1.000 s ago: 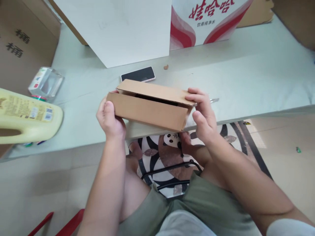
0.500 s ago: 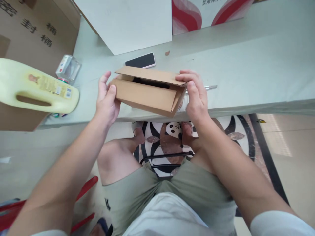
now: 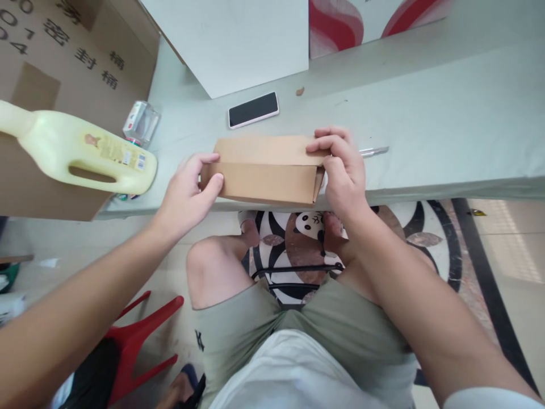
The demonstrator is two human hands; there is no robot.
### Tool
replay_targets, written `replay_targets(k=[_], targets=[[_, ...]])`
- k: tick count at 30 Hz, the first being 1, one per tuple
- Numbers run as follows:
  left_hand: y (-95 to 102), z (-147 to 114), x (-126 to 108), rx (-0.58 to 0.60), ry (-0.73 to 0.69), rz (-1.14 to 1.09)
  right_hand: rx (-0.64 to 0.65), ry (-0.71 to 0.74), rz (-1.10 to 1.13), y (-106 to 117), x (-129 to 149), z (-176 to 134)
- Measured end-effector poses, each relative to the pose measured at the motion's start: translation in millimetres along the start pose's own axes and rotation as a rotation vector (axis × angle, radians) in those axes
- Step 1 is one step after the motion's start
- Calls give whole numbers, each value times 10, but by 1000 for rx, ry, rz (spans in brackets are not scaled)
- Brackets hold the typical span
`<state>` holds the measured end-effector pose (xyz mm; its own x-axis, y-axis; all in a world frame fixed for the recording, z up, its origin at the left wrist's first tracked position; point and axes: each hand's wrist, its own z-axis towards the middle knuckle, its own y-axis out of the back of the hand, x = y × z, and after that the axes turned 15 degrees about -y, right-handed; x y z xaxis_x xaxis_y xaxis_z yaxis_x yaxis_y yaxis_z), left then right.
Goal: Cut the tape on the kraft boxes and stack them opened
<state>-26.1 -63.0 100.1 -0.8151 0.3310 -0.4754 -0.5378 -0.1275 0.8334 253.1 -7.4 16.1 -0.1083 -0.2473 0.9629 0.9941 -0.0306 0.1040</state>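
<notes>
A small brown cardboard box [image 3: 268,183] is held between both hands above the table's front edge. Its top flap [image 3: 264,150] lies almost level with the front wall, and a narrow gap shows at the right corner. My left hand [image 3: 191,184] grips the left end, thumb on the front and fingers at the back. At the right end, my right hand [image 3: 343,165] has its fingers over the flap and its thumb near the corner. A slim silver craft knife [image 3: 374,151] lies just right of that hand, partly hidden by it.
Behind the box lies a phone [image 3: 254,110]. A yellow jug [image 3: 106,153], a clear container [image 3: 142,122] and a large carton [image 3: 38,74] are at the left. A white box [image 3: 238,40] and a red-and-white box [image 3: 340,25] stand at the back. A red stool [image 3: 140,335] is lower left.
The flap has come down over the opening, hiding the dark gap. The box has levelled out, and my left hand has shifted lower on its end. The view has turned slightly left.
</notes>
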Motion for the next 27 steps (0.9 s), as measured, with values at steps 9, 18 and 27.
replay_targets(k=[9,18,27], targets=[[-287,524,-435,310,-202,318,4,-10,-40,-8,-33,49],[-381,699,-451,377,-256,330,-2,-8,-30,-6,-85,84],[-372,619,-314,450,-403,200,-16,-13,-48,-35,-58,36]])
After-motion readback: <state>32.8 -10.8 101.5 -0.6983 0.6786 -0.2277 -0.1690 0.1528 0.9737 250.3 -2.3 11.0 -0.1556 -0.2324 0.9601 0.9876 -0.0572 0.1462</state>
